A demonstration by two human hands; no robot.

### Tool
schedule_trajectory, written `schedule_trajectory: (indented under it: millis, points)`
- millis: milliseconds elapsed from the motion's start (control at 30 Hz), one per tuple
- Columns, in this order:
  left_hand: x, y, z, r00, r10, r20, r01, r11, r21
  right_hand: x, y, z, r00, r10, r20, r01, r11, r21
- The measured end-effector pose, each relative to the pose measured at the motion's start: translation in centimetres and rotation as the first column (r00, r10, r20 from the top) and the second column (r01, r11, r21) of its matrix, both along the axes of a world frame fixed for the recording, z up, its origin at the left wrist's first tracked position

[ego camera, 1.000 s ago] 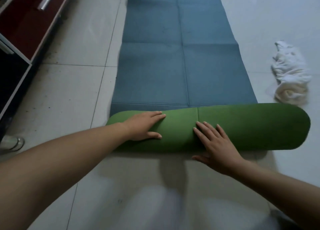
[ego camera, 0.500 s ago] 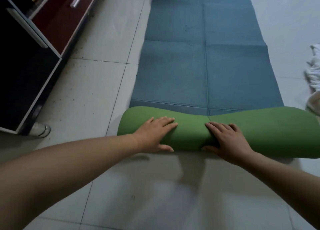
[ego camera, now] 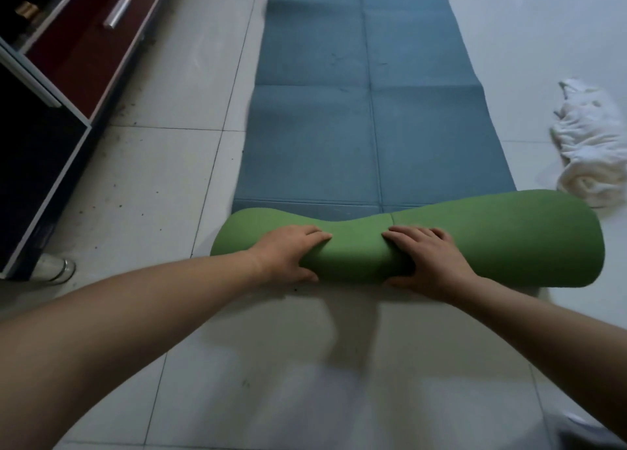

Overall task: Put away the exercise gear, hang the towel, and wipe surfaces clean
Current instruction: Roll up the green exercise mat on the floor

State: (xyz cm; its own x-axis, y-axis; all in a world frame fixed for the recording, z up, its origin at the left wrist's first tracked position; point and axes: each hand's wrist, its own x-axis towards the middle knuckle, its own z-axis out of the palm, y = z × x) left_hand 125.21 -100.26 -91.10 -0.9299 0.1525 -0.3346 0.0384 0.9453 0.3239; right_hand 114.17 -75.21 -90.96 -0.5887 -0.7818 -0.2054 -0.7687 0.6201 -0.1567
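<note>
An exercise mat lies lengthwise on the tiled floor, its blue top side (ego camera: 356, 134) stretching away from me. Its near end is rolled into a thick roll (ego camera: 509, 239) showing the green underside. My left hand (ego camera: 291, 252) and my right hand (ego camera: 424, 259) both clasp the middle of the roll, fingers over the top and thumbs on the near side, and the roll is squeezed narrower there. A crumpled white towel (ego camera: 593, 147) lies on the floor to the right of the mat, close to the roll's right end.
A low dark cabinet (ego camera: 44, 120) with a red-brown drawer front and a metal handle (ego camera: 117, 12) stands along the left. Its round metal foot (ego camera: 57, 269) sits near my left forearm. Pale floor tiles (ego camera: 163, 185) lie between cabinet and mat.
The roll has grown and moved further along the mat. Both hands have gone from flat palms on the roll to a curled grip around its middle.
</note>
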Motion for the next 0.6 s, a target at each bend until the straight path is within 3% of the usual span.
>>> schedule_trajectory:
  millis: [200,600]
  points:
    - [-0.1,0.2,0.8,1.0,-0.013,0.004,0.013,1.0,0.001,0.5,0.3,0.8,1.0,-0.012,0.005,0.012,1.0,-0.012]
    - [1.5,-0.1,4.1,0.996,-0.027,-0.09,0.026,1.0,-0.009,1.4,0.4,3.9,0.989,0.044,-0.141,-0.058,0.993,-0.103]
